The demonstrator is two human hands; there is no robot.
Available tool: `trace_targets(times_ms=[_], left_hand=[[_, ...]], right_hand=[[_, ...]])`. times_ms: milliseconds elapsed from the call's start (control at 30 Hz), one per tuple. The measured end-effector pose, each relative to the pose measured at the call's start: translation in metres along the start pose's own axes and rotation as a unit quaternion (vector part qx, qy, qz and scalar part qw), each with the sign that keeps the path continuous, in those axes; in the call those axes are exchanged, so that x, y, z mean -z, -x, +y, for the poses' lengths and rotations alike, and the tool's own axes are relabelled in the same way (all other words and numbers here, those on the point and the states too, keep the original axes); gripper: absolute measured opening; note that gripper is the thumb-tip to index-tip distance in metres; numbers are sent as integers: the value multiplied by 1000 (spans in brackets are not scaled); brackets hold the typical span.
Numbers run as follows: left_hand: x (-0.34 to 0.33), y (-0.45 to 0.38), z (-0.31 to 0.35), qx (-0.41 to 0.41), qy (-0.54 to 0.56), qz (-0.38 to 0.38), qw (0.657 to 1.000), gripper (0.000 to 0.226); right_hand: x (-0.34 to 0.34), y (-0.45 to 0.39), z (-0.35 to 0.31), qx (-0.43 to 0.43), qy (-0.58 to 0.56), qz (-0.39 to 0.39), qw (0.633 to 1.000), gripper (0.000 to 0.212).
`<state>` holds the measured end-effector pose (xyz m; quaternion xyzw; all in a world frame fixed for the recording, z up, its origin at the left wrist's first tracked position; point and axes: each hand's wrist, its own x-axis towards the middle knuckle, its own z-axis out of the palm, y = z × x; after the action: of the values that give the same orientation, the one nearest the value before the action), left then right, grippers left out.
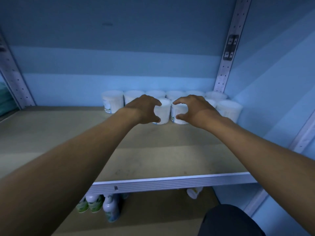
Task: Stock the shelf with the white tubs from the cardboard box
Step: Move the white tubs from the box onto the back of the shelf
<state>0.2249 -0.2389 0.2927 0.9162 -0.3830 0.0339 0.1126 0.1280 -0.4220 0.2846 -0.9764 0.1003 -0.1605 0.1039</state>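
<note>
Two rows of white tubs stand at the back right of the beige shelf [153, 150]. The back row [113, 101] holds several tubs against the blue wall. In the front row, my left hand [144, 109] curls around the left side of a white tub [164, 111], thumb low and fingers high. My right hand [196, 109] wraps the neighbouring tub [179, 111] from the right in the same way. Both held tubs rest on the shelf, almost touching each other. More tubs [229, 109] stand right of my right hand. The cardboard box is out of view.
A perforated metal upright [226, 62] rises at the back right and another [12, 74] at the left. The shelf's white front rail [170, 183] runs below my arms. Spray bottles [109, 205] stand on the lower shelf. A dark shape [230, 220] sits bottom right.
</note>
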Motion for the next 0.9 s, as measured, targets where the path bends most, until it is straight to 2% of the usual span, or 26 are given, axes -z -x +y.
trace_targets(times_ms=[233,467,700,900], left_hand=[[8,82,-16,-5,-15,16,1000,63],[9,174,-48,26,-44,20,998,60],[-18,277,-92,38,-35,20,998,59],[-59,356,-112,65,-49,-1,997,68]], right_hand=[[-8,62,-59,43,-49,-12,998,53],[-34,115,-113,88,-82,-43,992,55],[-79,174,-164,140,-107,-41,983,53],[-137,234,-206,174,-81,-83,978,72]])
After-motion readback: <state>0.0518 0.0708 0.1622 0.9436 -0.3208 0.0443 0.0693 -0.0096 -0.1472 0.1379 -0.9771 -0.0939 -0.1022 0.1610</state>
